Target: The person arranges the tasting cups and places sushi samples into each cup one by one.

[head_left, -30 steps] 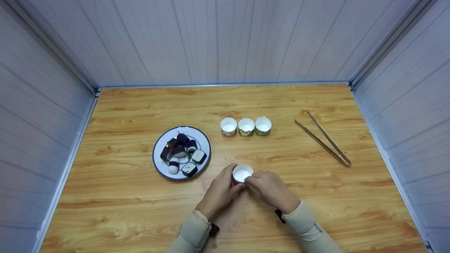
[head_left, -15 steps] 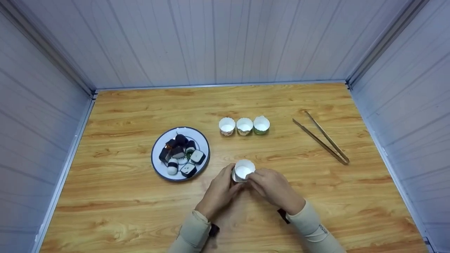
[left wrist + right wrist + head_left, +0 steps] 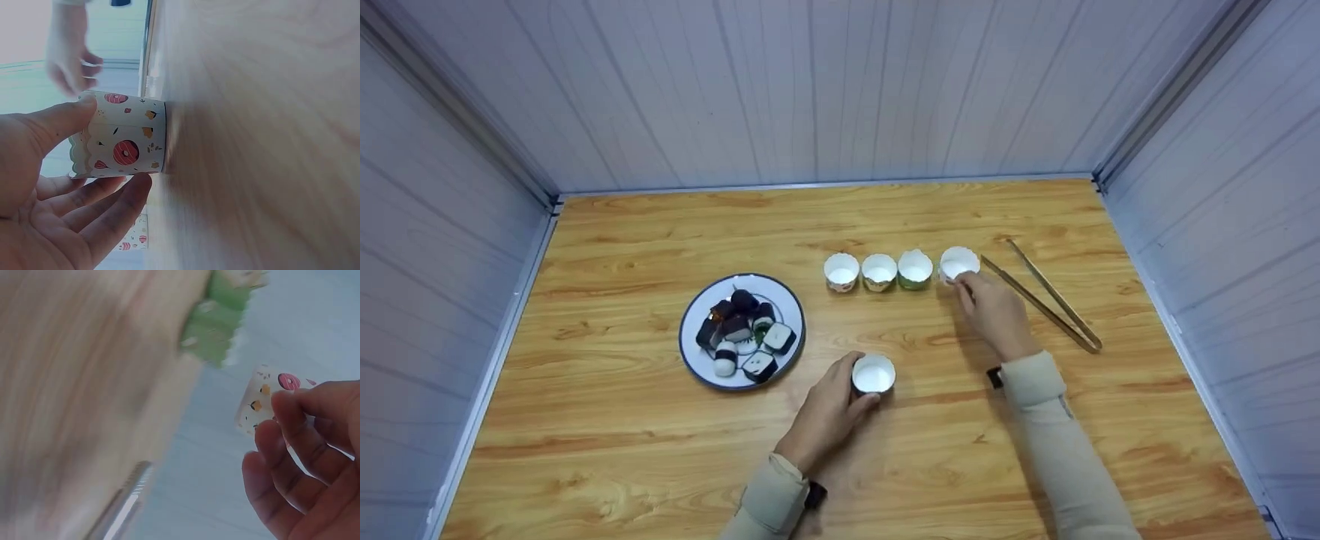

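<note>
My left hand [image 3: 829,405] grips an upright white baking cup [image 3: 874,375] near the middle of the table, thumb on one side and fingers on the other. In the left wrist view this paper cup [image 3: 121,138] shows a doughnut print, with layered scalloped rims, one greenish, at its mouth. My right hand [image 3: 997,315] pinches a second baking cup [image 3: 958,259] by its near rim. That cup [image 3: 260,400] is raised above the tabletop in the right wrist view. It is just right of a green baking cup [image 3: 915,274].
Left of the green cup stand two more printed cups [image 3: 879,274]. Metal tongs [image 3: 1080,326] lie spread beside my right hand. A blue-rimmed plate [image 3: 694,360] at left holds several dark and white sushi-like pieces. Pale panels [image 3: 810,90] wall the table's back and sides.
My right hand has lifted a cup out from the one in my left hand and carried it away to the right end of the row. My left hand stays in place.
</note>
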Demonstrator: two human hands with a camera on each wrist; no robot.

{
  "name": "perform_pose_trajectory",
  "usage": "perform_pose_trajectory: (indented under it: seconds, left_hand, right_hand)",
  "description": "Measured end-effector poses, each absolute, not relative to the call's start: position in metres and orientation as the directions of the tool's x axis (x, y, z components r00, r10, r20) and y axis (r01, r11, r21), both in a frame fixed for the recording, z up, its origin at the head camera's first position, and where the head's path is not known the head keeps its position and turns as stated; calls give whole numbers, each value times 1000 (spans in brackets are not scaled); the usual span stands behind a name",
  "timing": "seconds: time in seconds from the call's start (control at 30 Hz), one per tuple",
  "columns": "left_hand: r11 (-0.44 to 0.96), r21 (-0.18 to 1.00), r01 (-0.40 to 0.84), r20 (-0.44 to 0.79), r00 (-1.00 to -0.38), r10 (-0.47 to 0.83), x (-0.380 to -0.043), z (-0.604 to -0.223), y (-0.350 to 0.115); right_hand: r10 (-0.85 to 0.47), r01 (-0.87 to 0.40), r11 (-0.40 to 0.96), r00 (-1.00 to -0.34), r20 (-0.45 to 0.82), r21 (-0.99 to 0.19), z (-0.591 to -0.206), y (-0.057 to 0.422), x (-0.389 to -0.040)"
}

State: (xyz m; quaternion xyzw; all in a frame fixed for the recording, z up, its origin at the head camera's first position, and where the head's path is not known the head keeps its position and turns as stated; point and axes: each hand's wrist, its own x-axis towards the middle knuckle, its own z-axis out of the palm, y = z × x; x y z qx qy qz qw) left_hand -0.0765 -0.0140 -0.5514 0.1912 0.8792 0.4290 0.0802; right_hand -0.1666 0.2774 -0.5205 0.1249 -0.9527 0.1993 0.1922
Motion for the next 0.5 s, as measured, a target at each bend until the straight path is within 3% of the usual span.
perform_pose_trajectory:
  seconds: [0.2, 0.5]
  left_hand:
    - [564, 786, 255, 1, -912, 411, -75, -553, -15]
    - [555, 788, 267, 23, -913, 407, -76, -551, -16]
  right_hand:
    - [-121, -223, 906, -951, 286, -359, -543, 288, -193]
    - [-56, -126, 910, -982, 182, -395, -550, 285, -204]
